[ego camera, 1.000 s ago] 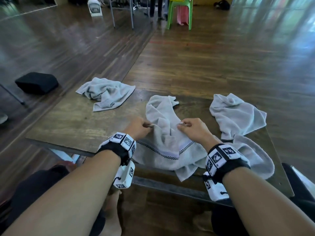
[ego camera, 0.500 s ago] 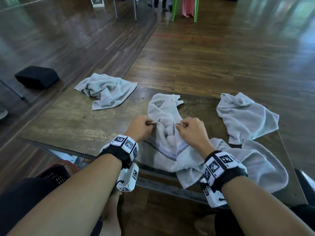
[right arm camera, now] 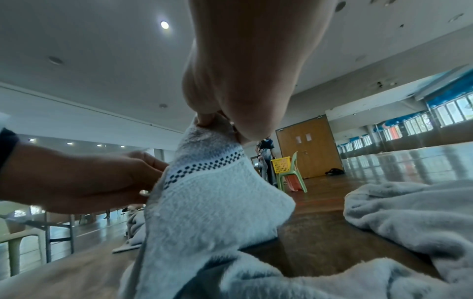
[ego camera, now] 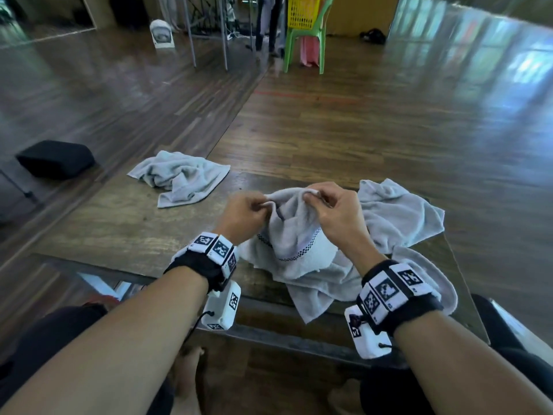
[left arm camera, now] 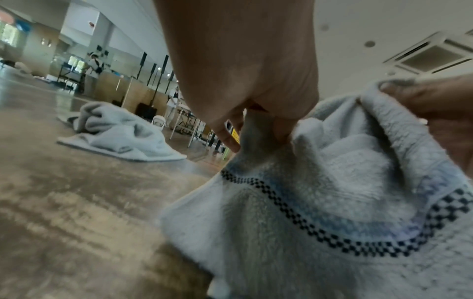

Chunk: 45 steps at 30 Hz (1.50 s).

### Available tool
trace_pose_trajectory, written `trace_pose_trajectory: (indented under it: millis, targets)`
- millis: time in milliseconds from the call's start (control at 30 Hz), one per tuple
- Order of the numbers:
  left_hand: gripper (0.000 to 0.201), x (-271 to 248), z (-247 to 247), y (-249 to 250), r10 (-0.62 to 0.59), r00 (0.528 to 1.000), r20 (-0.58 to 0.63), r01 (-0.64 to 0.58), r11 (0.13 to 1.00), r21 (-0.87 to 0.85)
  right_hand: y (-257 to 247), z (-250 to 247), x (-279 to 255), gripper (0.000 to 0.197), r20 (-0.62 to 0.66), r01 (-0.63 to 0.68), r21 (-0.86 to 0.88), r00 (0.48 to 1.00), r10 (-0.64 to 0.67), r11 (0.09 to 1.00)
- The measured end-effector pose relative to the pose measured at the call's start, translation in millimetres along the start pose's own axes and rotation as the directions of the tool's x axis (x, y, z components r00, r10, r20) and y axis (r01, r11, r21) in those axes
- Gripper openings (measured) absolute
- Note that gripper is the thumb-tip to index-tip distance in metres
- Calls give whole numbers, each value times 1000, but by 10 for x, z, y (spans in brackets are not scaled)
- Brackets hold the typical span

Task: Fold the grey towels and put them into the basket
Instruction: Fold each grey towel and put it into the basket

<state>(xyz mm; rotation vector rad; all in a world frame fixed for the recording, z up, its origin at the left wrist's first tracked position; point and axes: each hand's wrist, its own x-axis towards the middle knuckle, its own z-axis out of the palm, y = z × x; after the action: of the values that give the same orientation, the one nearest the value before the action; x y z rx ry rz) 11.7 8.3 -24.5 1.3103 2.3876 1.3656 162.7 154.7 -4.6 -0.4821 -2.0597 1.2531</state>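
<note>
Head view
Towel in hand: you hold a grey towel (ego camera: 294, 235) bunched up above the near middle of the table (ego camera: 98, 232). Its upper edge is raised between your hands; the lower part sags onto the tabletop and one fold hangs over the near edge. A dark checked band crosses it.
Left hand: your left hand (ego camera: 244, 212) pinches the raised edge, fingers curled onto the cloth.
Right hand: your right hand (ego camera: 335, 212) pinches the same edge just beside the left, with a white corner showing at its fingertips.
Other towels: a second towel (ego camera: 182, 176) lies crumpled at the far left of the table, well apart. A third towel (ego camera: 398, 215) lies crumpled on the right, touching the one you hold.
Basket: a yellow basket (ego camera: 303, 10) sits on a green chair (ego camera: 320, 40) far across the wooden floor.

Left wrist view
Grasp: your left hand (left arm camera: 245, 76) clamps a narrow fold of the towel (left arm camera: 320, 202) between thumb and fingers.
Cloth: fluffy terry, pale grey, with the checked band running in a curve below a smoother strip.
Background: the second towel (left arm camera: 120, 135) lies on the table behind.

Right wrist view
Grasp: your right hand (right arm camera: 245, 76) nips the top corner of the towel (right arm camera: 210, 206); the cloth hangs from it as a peak.
Left hand: your left hand (right arm camera: 84, 178) grips the edge close by.
Right side: the third towel (right arm camera: 414, 210) lies heaped on the table.
Basket: the yellow basket (right arm camera: 281, 168) on the chair (right arm camera: 294, 174) shows small in the distance.
</note>
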Motion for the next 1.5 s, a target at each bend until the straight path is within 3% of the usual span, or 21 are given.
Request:
trace_pose_trajectory:
  millis: [67, 133, 233, 367, 467, 567, 667, 800, 900, 1033, 1100, 1200, 1300, 1500]
  targets:
    - [15, -14, -131, 151, 0, 997, -73, 0, 1000, -1, 12, -75, -13, 9, -4, -48, -52, 999, 48, 997]
    - [21, -32, -225, 256, -41, 992, -116, 35, 998, -52, 14, -115, -58, 9, 6, -87, -79, 996, 87, 993]
    - [21, -39, -283, 315, -73, 992, -101, 65, 994, -85, -18, -129, -171, 10, 26, -84, -106, 996, 87, 991]
    - [20, -68, -328, 378, -15, 998, -59, 14, 1000, -17, -47, -119, -305, 7, 111, -79, -174, 989, 100, 982]
    - [19, -138, -341, 325, 22, 999, 28, -24, 996, 80, -33, -140, -366, 9, 135, -50, -253, 987, 86, 966]
    - [12, -275, -343, 243, -51, 991, 121, 37, 993, 115, 12, -161, -427, 11, 81, -53, -311, 993, 82, 949]
    - [12, -424, -313, 138, -118, 983, 139, 95, 982, 162, 69, -119, -517, 13, 92, -54, -368, 991, 94, 928]
    - [6, -590, -213, -80, -232, 916, 329, 133, 946, 296, 200, 41, -635, 6, 177, -74, -429, 970, 164, 900]
    - [18, -718, -109, -281, -328, 865, 379, 193, 916, 352, 402, 159, -693, 10, 274, -75, -514, 930, 246, 855]
    - [24, -766, -4, -491, -330, 891, 310, 269, 937, 224, 450, 220, -707, 13, 304, 3, -615, 924, 234, 788]
    - [30, -757, 23, -499, -318, 887, 334, 275, 946, 171, 454, 258, -676, 13, 306, 22, -612, 928, 212, 790]
    - [16, -723, 36, -444, -291, 885, 364, 219, 949, 226, 529, 344, -615, 8, 357, 45, -594, 910, 213, 803]
    - [23, -665, -6, -309, -212, 928, 307, 154, 967, 201, 536, 395, -586, 9, 388, 49, -581, 894, 223, 813]
    - [21, -384, -164, 145, -112, 977, 183, 120, 992, -36, 434, 311, -468, 16, 270, 24, -387, 959, 88, 922]
